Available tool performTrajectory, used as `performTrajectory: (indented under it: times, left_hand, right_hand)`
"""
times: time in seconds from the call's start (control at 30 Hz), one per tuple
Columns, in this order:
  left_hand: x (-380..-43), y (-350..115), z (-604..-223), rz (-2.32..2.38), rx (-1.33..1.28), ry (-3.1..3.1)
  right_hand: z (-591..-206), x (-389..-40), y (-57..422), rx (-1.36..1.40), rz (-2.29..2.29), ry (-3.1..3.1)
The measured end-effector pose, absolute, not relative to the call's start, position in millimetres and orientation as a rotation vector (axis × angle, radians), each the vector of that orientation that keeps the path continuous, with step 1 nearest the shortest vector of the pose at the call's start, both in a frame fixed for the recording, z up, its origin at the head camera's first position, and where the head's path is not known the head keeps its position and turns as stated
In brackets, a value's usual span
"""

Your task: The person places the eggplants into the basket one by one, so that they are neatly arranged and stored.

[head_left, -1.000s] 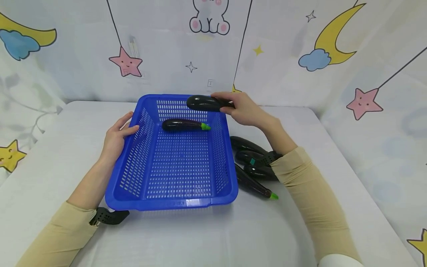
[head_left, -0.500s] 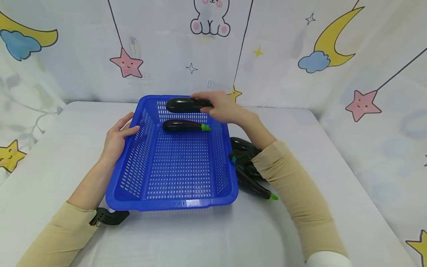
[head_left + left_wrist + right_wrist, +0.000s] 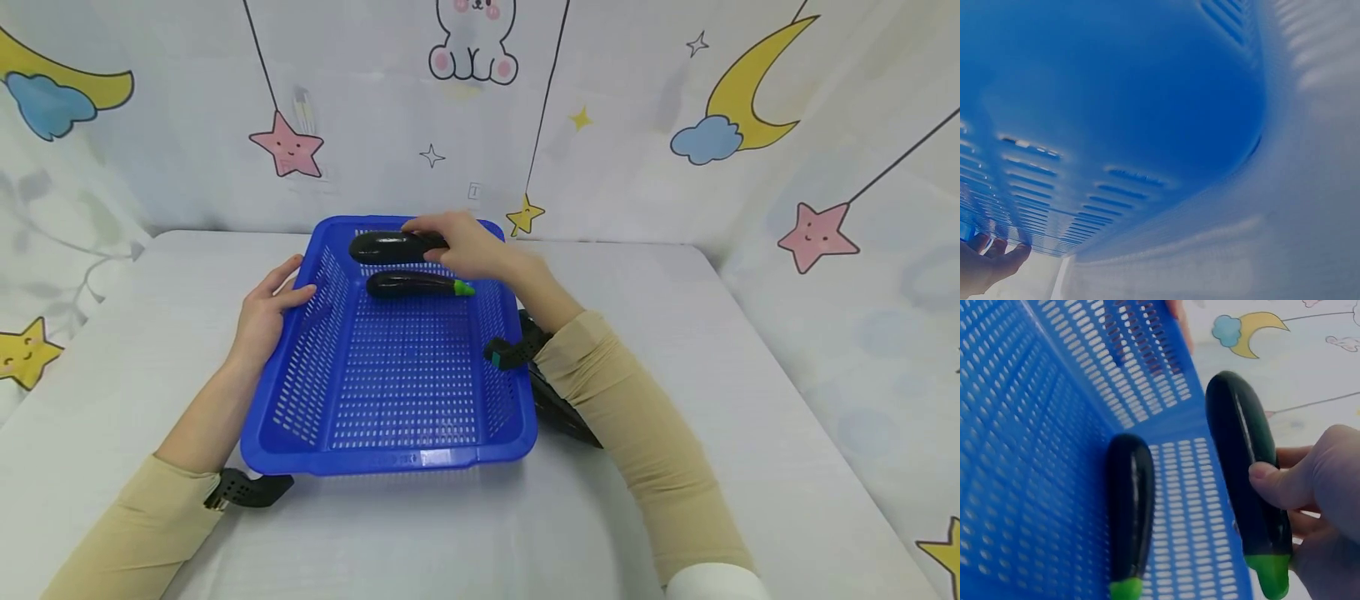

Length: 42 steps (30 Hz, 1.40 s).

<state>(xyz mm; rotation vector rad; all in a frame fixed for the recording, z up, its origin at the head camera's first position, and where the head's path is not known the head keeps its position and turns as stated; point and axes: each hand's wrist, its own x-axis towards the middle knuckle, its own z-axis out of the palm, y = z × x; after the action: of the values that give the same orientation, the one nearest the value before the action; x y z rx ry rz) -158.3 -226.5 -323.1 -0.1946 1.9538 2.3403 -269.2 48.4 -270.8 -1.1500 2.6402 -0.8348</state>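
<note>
Right hand (image 3: pixel 468 247) has slid further left since a second ago, still pinching the held eggplant (image 3: pixel 384 247), now over the far end of the blue plastic basket (image 3: pixel 390 462). Second eggplant (image 3: pixel 408 284) lies inside, just below that hand. Left hand (image 3: pixel 262 317) grips the rim. Right sleeve (image 3: pixel 622 417) kinda blocks the table eggplants (image 3: pixel 559 412), nearer than that right hand.
</note>
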Motion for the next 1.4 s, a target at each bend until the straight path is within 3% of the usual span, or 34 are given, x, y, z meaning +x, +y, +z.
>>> performTrajectory:
  times: [0.8,1.4]
  left_hand:
    - [-159.9,-226.7,-323.1,2.328,-0.234,1.946]
    - [-160.5,-226.9,-323.9,2.336,-0.226,1.95]
  right_hand:
    - [-314.5,-272.8,33.4,-1.046,-0.754,2.587]
    - [-317.5,-266.9,36.1,-1.088,-0.687,2.495]
